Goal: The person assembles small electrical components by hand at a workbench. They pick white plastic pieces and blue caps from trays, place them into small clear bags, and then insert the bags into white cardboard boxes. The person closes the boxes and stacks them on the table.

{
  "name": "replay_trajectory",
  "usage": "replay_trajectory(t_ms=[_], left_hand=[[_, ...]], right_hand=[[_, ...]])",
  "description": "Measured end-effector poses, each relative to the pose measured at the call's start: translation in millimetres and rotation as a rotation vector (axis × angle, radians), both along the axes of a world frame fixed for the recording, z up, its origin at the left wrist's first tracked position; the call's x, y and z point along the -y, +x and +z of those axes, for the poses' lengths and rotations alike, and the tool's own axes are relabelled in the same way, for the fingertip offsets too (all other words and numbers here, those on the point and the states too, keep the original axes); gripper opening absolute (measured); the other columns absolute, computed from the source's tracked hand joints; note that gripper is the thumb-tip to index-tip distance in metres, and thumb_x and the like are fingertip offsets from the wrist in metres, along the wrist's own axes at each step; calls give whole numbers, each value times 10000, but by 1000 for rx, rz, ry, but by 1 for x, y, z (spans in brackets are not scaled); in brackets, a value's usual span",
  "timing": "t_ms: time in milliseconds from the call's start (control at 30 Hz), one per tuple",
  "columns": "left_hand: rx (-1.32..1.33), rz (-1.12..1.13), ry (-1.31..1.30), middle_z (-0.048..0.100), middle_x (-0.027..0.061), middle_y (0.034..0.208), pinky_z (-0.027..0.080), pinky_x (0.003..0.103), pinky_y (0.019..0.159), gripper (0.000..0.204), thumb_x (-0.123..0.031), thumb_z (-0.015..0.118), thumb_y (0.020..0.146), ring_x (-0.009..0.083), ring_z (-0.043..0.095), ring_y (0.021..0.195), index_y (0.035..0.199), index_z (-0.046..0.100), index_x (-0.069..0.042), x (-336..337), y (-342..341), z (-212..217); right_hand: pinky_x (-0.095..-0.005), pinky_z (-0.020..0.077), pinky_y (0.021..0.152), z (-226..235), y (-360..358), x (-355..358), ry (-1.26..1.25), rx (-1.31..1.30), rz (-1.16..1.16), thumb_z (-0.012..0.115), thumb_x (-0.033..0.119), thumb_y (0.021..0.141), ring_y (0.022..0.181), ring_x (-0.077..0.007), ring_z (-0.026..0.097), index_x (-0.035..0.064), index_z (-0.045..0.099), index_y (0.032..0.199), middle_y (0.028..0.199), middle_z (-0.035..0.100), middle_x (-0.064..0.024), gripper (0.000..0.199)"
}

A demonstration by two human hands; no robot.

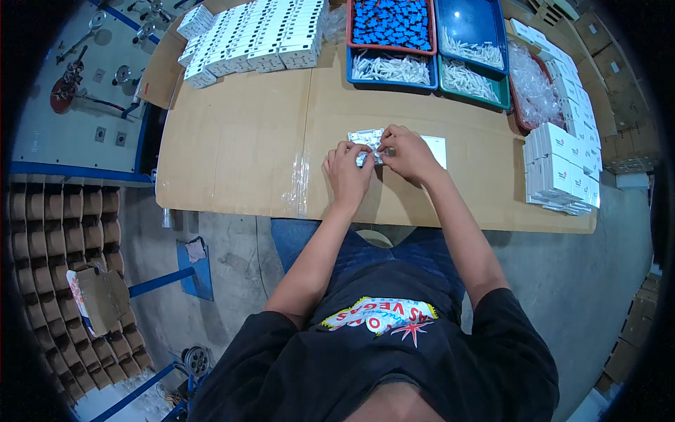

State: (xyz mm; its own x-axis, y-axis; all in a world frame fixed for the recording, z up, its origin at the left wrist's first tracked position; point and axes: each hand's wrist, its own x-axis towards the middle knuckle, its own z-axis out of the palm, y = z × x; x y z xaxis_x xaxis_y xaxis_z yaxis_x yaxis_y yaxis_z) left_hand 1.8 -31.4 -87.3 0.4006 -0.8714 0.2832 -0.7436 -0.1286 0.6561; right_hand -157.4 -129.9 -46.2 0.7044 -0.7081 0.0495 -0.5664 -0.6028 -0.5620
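A small white box or tray (365, 136) with pale parts in it lies on the cardboard tabletop in front of me. My left hand (348, 171) grips its near left side, fingers curled over the edge. My right hand (406, 155) bends over its right side with thumb and fingertips pinched together; whatever they pinch is too small to make out. A plain white flat panel (437, 149) shows beyond my right hand, and my hand hides whether it joins the box.
White boxes (260, 35) stand in rows at the far left, more white boxes (562, 165) in stacks at the right. Far off are a red tray (432, 28) of blue pieces, blue (392, 84) and green trays (503, 102) of white pieces, and clear plastic bags (534, 84).
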Motion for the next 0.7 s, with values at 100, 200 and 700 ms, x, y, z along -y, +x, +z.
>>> replay_trajectory(t_ms=[100,200,700], left_hand=[[5,-5,0,670,24,1061,419,444,955,137,-263,799,851,278,602,1054,961,797,-181,1,1,-2],[9,-4,3,667,21,1059,419,444,951,139,-265,802,845,280,601,1050,956,797,-183,0,1,-2],[18,0,16,653,22,1065,395,449,947,181,-322,821,829,278,596,1057,956,797,-196,2,-2,2]], right_hand=[[-458,531,951,-2,4,1,-11,-30,-19,738,168,847,1094,-322,657,81,784,967,1098,685,-105,155],[-466,542,926,0,10,5,124,-109,-62,727,164,843,1067,-342,673,91,788,940,1080,695,-124,136],[-486,549,927,-1,20,11,93,-107,-194,744,155,825,1063,-353,682,98,790,898,1093,665,-130,103]])
